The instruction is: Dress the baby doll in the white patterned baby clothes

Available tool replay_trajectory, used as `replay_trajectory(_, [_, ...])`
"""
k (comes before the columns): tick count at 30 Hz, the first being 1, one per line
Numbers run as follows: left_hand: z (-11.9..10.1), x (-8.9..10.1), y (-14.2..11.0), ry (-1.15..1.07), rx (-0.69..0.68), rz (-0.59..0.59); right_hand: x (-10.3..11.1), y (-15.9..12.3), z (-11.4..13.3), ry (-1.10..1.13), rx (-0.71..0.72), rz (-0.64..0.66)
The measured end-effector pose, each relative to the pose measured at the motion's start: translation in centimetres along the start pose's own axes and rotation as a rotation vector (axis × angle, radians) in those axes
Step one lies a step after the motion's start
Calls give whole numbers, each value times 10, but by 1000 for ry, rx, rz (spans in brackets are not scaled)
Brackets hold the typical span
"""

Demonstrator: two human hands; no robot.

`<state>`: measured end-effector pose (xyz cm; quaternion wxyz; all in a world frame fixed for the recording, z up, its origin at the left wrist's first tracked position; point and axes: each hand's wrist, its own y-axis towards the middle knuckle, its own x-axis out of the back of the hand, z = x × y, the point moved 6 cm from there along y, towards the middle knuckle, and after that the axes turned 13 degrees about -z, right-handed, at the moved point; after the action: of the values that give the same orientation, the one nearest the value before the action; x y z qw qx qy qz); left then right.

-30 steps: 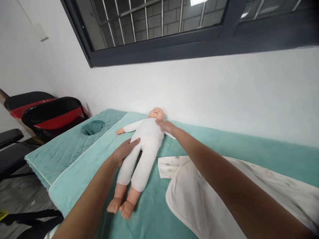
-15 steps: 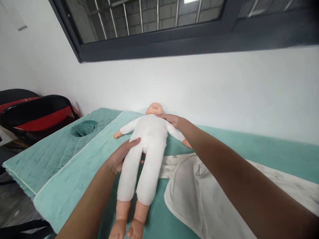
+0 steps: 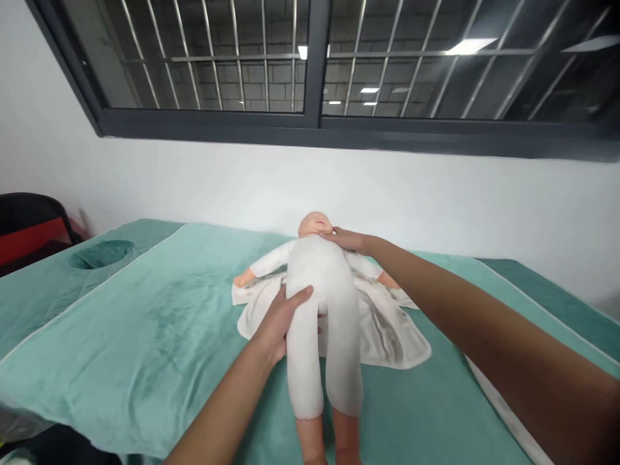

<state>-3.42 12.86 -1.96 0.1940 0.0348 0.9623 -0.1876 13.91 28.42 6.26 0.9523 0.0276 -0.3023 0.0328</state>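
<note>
A baby doll (image 3: pixel 320 284) in a white bodysuit lies face up, its head toward the wall and its bare feet toward me. Under its torso and arms is a spread white baby garment (image 3: pixel 382 323). My left hand (image 3: pixel 281 320) is wrapped around the doll's hip and upper left leg. My right hand (image 3: pixel 346 239) grips the doll at the neck and shoulder, just below the head. Both lie on a teal towel (image 3: pixel 159 336) covering a massage bed.
A face hole (image 3: pixel 99 254) is sunk into the darker quilted bed cover at the left. A black and red chair (image 3: pixel 26 226) stands at the far left. A white wall and a barred window (image 3: pixel 310 58) rise behind the bed.
The doll has been moved to the right onto the white garment, with both hands keeping their hold. The view has swung right and the garment now lies spread beneath the doll.
</note>
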Motion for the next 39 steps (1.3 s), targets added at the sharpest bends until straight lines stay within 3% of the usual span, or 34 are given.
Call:
replay_trajectory(3, [38, -22, -2, -28, 22, -6, 7, -29, -38, -158, -50, -46])
replay_trajectory(7, [68, -32, 1, -14, 28, -36, 4, -47, -57, -216, -15, -63])
replay_trajectory(11, [66, -20, 8, 83, -46, -48, 15, -45, -56, -310, 37, -59])
replay_trajectory(15, [40, 10, 32, 446, -171, -230, 26, -34, -25, -709, 246, -221])
replay_trajectory(17, [25, 17, 47, 649, -335, -282, 6, -31, -2, -727, 403, -282])
replay_trajectory(18, [21, 16, 53, 752, -439, -285, -14, -30, 8, -691, 476, -241])
replay_trajectory(22, [25, 7, 65, 1153, -775, -293, -115, -29, 21, -722, 690, 184])
replay_trajectory(25, [36, 6, 64, 1273, -837, -275, -149, -25, 17, -761, 670, 297])
replay_trajectory(27, [37, 9, 63, 1271, -831, -288, -150, -24, 13, -742, 648, 303])
replay_trajectory(30, [25, 16, 64, 1301, -880, -370, -131, -25, 11, -663, 641, 216])
replay_trajectory(34, [-8, 39, 74, 1481, -925, -652, -97, -31, 11, -382, 615, 30])
replay_trajectory(36, [-19, 56, 84, 1502, -847, -722, -93, -34, 9, -328, 606, 36])
replay_trajectory(39, [-21, 82, 99, 1281, -675, -670, -95, -36, 9, -352, 600, 87])
